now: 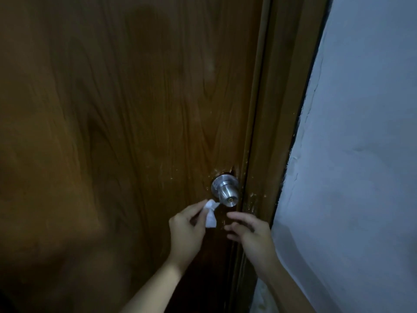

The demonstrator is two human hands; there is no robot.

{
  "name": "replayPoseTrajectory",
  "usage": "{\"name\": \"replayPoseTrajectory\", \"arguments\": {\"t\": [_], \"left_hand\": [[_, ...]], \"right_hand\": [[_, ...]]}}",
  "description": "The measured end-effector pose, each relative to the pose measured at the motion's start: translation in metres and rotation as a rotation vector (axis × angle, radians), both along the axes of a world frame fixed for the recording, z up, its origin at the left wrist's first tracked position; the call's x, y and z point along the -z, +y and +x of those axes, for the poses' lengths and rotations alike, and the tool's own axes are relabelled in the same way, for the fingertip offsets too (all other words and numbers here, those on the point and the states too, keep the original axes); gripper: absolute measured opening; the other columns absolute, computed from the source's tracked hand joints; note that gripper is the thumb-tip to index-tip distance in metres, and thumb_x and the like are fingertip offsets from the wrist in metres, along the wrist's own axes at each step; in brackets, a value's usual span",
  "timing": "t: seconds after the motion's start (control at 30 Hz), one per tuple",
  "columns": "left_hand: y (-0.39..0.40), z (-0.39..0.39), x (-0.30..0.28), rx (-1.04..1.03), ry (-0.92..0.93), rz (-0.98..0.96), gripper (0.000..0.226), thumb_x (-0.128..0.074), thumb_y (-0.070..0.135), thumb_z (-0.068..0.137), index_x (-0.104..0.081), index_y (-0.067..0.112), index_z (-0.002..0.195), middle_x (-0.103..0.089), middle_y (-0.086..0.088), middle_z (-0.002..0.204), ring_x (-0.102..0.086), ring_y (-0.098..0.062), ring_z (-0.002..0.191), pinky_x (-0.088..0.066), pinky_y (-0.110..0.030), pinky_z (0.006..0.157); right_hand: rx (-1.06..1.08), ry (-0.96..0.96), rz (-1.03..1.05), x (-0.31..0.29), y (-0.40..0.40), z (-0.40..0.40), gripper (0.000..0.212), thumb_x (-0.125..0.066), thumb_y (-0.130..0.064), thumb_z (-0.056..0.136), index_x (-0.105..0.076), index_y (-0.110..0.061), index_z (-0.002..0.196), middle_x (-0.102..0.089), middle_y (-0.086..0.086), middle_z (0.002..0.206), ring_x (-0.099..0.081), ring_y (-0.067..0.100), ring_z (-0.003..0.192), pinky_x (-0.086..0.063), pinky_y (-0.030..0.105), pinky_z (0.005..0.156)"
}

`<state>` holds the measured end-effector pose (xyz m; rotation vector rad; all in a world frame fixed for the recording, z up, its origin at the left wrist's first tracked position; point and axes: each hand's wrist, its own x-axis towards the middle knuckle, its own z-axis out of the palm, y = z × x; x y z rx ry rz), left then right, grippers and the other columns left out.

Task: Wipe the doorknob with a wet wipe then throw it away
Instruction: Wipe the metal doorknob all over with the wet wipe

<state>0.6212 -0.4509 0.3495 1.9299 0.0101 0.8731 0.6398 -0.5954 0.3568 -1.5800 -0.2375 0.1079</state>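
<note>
A round silver doorknob sticks out near the right edge of a dark brown wooden door. My left hand pinches a small crumpled white wet wipe just below and left of the knob; the wipe's upper tip reaches close to the knob's lower left side. My right hand hovers below and right of the knob, fingers apart and curled toward the left, holding nothing.
The brown door frame runs down just right of the knob. A pale blue-white wall fills the right side. The scene is dim.
</note>
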Motion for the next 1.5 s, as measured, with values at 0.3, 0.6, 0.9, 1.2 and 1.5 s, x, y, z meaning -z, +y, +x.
{"name": "replayPoseTrajectory", "arguments": {"t": [0.3,0.6,0.9,1.2,1.5], "left_hand": [[-0.02,0.049,-0.023,0.117,-0.05,0.639,0.032,-0.058,0.008,0.086,-0.06,0.01,0.118,-0.064,-0.005,0.123,-0.057,-0.011,0.116,-0.039,-0.022,0.101],[-0.028,0.059,0.001,-0.05,-0.087,0.758,0.046,-0.076,0.008,0.067,-0.063,0.004,0.111,-0.07,-0.011,0.109,-0.066,-0.023,0.103,-0.055,-0.029,0.081],[-0.045,0.047,-0.004,-0.086,0.129,0.334,0.041,-0.037,0.022,0.093,-0.05,0.004,0.127,-0.066,-0.015,0.109,-0.064,-0.025,0.092,-0.055,-0.033,0.073],[-0.045,0.044,-0.018,0.371,0.467,-1.514,0.024,-0.039,0.008,0.096,-0.06,-0.003,0.103,-0.067,-0.018,0.09,-0.063,-0.022,0.086,-0.05,-0.03,0.088],[-0.032,0.043,-0.022,0.4,0.496,-1.566,0.015,-0.046,0.005,0.092,-0.058,-0.001,0.098,-0.065,-0.02,0.099,-0.061,-0.027,0.1,-0.046,-0.035,0.097]], "right_hand": [[0.0,-0.16,-0.293,-0.021,0.007,0.03,0.071,-0.046,0.008,0.085,-0.025,-0.027,0.143,-0.044,-0.002,0.136,-0.047,0.016,0.122,-0.045,0.028,0.095],[0.017,-0.216,-0.29,-0.02,0.008,0.042,0.068,-0.049,0.013,0.078,-0.035,-0.026,0.133,-0.049,-0.011,0.113,-0.046,0.007,0.111,-0.038,0.011,0.081],[0.051,-0.235,-0.32,-0.019,0.007,0.046,0.055,-0.053,0.012,0.078,-0.048,-0.016,0.125,-0.052,-0.002,0.118,-0.046,0.006,0.112,-0.04,0.008,0.081],[0.026,-0.263,-0.384,-0.028,0.004,0.047,0.053,-0.059,0.004,0.078,-0.048,-0.01,0.128,-0.055,0.01,0.13,-0.047,0.004,0.105,-0.04,0.01,0.083],[0.018,-0.312,-0.468,-0.035,0.001,0.051,0.049,-0.053,0.003,0.08,-0.049,-0.009,0.127,-0.056,0.011,0.129,-0.05,0.013,0.113,-0.037,0.02,0.092]]}}
